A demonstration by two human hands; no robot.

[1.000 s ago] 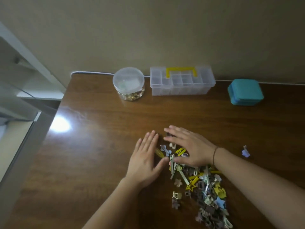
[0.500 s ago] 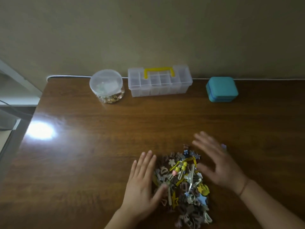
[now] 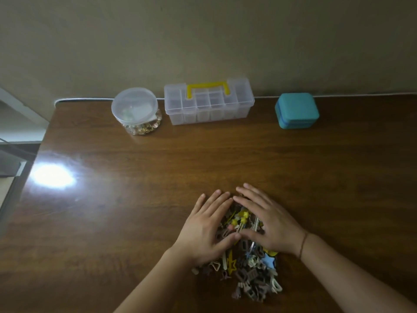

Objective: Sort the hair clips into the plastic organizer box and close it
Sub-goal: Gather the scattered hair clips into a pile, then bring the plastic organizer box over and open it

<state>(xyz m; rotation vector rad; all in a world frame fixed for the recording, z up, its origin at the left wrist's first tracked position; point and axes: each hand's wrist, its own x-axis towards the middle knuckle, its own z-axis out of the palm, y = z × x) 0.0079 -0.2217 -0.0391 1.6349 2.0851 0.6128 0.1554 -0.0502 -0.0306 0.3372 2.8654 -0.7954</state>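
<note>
A heap of small hair clips (image 3: 250, 272), brown, yellow, beige and blue, lies on the near part of the brown table. My left hand (image 3: 204, 231) rests flat on the heap's left side, fingers spread. My right hand (image 3: 268, 224) lies flat over its right side. The fingertips and thumbs of both hands nearly meet, and neither hand grips a clip. The clear plastic organizer box (image 3: 208, 102) with a yellow handle stands shut at the back, against the wall.
A round clear jar (image 3: 136, 111) with gold pieces stands left of the box. A teal case (image 3: 296, 110) sits to its right. A white cable runs along the wall. The table's left edge (image 3: 33, 159) drops off beside a bright light reflection.
Both hands have closed in from the sides onto the heap, pushing the clips together. The view has shifted, so the objects at the back sit further right than a second ago.
</note>
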